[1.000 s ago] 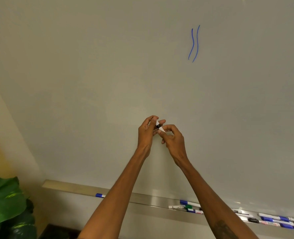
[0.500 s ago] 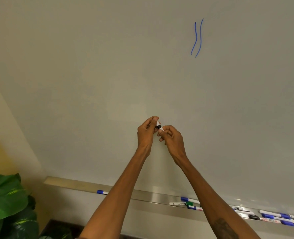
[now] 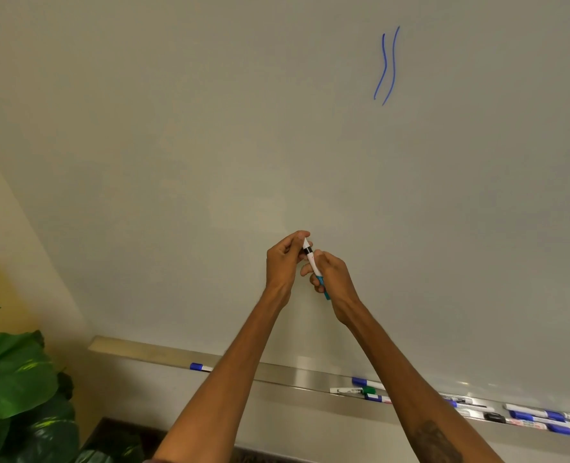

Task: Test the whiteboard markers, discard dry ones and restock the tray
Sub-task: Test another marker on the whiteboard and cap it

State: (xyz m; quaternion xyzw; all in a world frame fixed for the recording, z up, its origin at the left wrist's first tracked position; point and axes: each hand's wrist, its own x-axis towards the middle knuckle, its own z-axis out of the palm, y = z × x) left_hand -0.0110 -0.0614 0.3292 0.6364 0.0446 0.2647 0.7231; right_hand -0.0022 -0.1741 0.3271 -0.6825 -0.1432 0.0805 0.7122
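- The person is standing at the whiteboard (image 3: 176, 162), holding one marker (image 3: 313, 262) up in front of it at mid-view, tilted with its teal end pointing towards 5 o'clock.
- The right hand (image 3: 337, 279) is gripping the barrel with its fingers curled round it; the left hand (image 3: 285, 259) is pinching the top end, just past the black band.
- Whether the cap is on or off, I cannot tell; it looks like the uncapping step.
- To do it well, I'd say the hands should be pulling straight along the barrel rather than bending it, with the pinch staying close to the joint.
- Open board is lying all around for a test stroke; the only ink is two blue lines (image 3: 387, 66) up at 1 o'clock, well apart from the hands.
- The tray (image 3: 276, 370) is running along the lower edge from 7 to 4 o'clock, with a lone marker (image 3: 200, 366) at 6 and spare markers (image 3: 530, 417) crowding at 4.
- A plant (image 3: 13, 379) is sitting at 8 o'clock, beyond the board's left edge.
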